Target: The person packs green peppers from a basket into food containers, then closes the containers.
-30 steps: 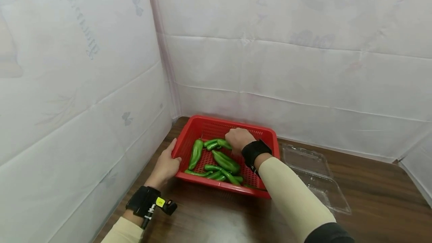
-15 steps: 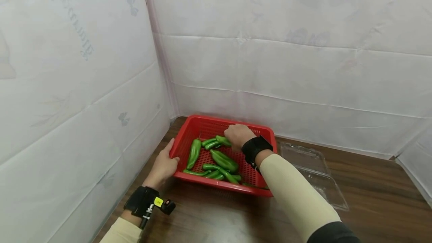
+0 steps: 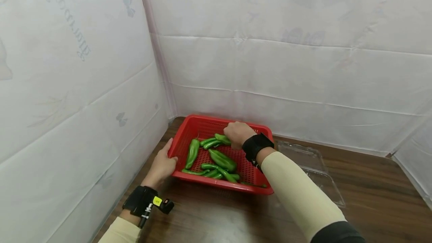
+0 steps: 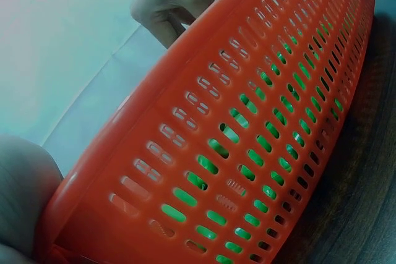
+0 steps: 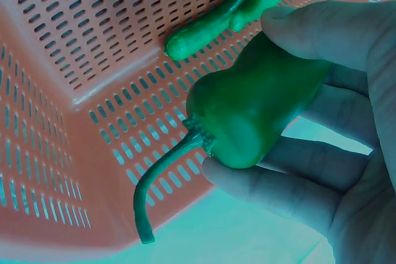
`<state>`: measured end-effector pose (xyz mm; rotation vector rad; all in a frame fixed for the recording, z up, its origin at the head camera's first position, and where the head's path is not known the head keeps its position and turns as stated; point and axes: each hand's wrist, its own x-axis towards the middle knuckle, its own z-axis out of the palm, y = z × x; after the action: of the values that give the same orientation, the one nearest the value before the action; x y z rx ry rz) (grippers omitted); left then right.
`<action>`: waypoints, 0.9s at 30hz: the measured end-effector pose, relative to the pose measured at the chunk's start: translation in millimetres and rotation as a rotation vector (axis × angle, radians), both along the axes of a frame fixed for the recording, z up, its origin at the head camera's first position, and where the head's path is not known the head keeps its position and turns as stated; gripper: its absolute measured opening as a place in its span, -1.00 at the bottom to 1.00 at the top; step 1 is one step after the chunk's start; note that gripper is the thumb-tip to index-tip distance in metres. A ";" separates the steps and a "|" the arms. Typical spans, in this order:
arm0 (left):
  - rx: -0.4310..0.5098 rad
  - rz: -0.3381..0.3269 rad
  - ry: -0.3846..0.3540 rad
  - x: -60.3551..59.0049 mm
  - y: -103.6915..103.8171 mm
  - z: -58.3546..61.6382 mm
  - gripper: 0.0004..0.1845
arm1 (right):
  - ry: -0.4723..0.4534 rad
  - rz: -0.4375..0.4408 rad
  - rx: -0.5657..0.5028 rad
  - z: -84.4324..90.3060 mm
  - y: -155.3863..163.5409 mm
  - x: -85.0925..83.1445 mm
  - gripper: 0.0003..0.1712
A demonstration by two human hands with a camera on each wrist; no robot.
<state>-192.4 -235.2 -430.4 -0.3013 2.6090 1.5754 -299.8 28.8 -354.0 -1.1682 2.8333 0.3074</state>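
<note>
A red perforated basket (image 3: pixel 216 122) sits on the wooden table near the corner, with several green peppers (image 3: pixel 219 159) lying in it. My right hand (image 3: pixel 237 133) is inside the basket at its far side, fingers and thumb curled round a green pepper (image 5: pixel 260 103) with a curved stem. My left hand (image 3: pixel 162 165) rests against the basket's left rim (image 4: pixel 124 153), fingers fairly straight along its side.
A clear plastic clamshell box (image 3: pixel 314 168) lies open to the right of the basket. White padded walls (image 3: pixel 84 66) close in the left and back. Bare brown tabletop (image 3: pixel 378 194) stretches to the right and front.
The right hand has lifted slightly with the pepper at the basket's far side. The left hand stays on the rim. The head view has shifted a little.
</note>
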 end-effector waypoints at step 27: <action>-0.007 -0.014 0.003 -10.7 -1.2 0.5 -0.16 | -0.006 0.006 0.012 21.4 15.8 -0.5 -0.44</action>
<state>-203.1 -236.3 -429.9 -0.2807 2.6133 1.5633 -300.3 44.7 -332.7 -1.1738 2.8195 0.3210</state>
